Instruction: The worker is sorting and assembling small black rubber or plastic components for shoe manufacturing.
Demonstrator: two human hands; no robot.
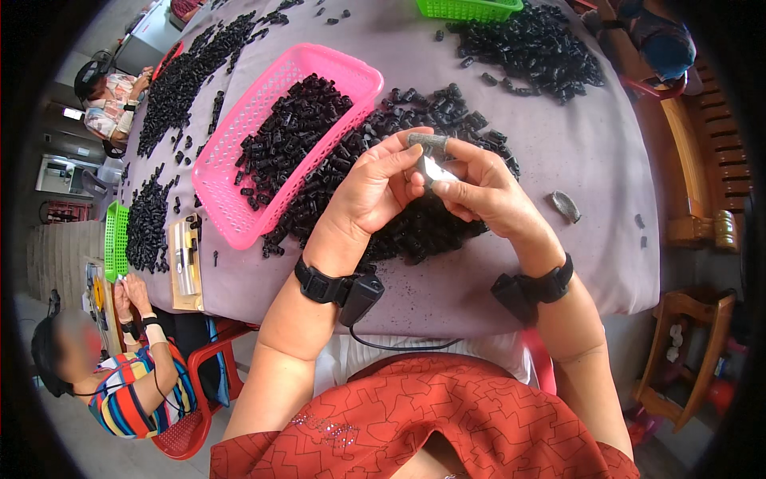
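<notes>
The surface (614, 267) is carrying several heaps of black parts, with one long heap (187, 84) running along the left side and another (535, 56) lying toward the far right corner. A middle heap (431, 227) is spreading beneath the person's hands, reaching toward the near edge. The pink basket (357, 70) is standing left of it, partly filled with the same parts.

The left hand (375, 184) and right hand (499, 188) are meeting above the middle heap. The left grip is closing thumb and finger on a grey band (428, 142); the right grip is pinching a shiny piece (433, 171) just below it. Whether the band is wrapping a right fingertip, I cannot tell. A grey curl (564, 207) is lying apart, toward the right edge.

As for progress, the handling of the band and shiny piece is looking unfinished, since both are being held. Many parts are sitting in the basket, many more are lying loose, and neither grip is holding one.
</notes>
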